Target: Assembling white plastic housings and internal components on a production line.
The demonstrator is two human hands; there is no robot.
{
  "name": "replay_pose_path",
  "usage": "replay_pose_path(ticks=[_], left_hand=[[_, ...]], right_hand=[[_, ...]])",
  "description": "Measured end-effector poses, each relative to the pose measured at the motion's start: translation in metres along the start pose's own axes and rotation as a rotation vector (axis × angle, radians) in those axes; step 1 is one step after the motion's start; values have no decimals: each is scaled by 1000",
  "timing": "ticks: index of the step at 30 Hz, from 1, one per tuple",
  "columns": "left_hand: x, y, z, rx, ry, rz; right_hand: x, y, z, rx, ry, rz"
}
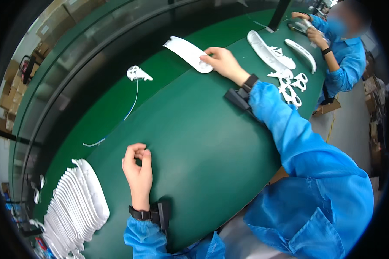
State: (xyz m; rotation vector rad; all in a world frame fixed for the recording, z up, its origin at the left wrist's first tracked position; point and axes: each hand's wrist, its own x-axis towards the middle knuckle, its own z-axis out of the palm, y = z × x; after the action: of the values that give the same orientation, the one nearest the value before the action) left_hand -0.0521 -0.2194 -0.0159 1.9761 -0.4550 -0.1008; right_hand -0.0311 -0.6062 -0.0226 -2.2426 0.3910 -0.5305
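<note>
My right hand (222,61) reaches far forward and rests its fingers on the near end of a long flat white plastic shell (188,53) lying at the edge of the green table (194,138). My left hand (138,169) lies on the table close to me, fingers curled loosely with thumb near forefinger, and nothing shows in it. Just left of it a row of several white plastic shells (75,208) stands stacked on edge. Both arms wear blue sleeves and black wrist bands.
A small white plastic piece (138,74) with a thin white cord (125,115) lies on the dark conveyor beside the table. Another person in blue (343,56) works at the far right, with white shells (268,51) and small white parts (291,84) nearby. Cardboard boxes (13,90) stand left.
</note>
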Motion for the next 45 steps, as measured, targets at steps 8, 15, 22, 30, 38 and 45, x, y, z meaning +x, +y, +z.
replay_pose_path(ticks=[8, 15, 22, 30, 38, 45], left_hand=[[-4, 1, -9, 153, 18, 196], [-8, -13, -25, 178, -1, 132], [-13, -17, -33, 301, 10, 197], [-18, -31, -53, 288, 16, 193], [-24, -45, -75, 273, -1, 194], [-27, -52, -90, 282, -4, 211]], right_hand=[[10, 12, -89, -532, 313, -39], [21, 75, -145, -1003, 189, 214], [33, 112, -205, -612, -41, 568], [22, 63, -163, -650, -113, 402], [22, 15, -132, -646, -165, 728], [29, 21, -119, -597, -146, 739]])
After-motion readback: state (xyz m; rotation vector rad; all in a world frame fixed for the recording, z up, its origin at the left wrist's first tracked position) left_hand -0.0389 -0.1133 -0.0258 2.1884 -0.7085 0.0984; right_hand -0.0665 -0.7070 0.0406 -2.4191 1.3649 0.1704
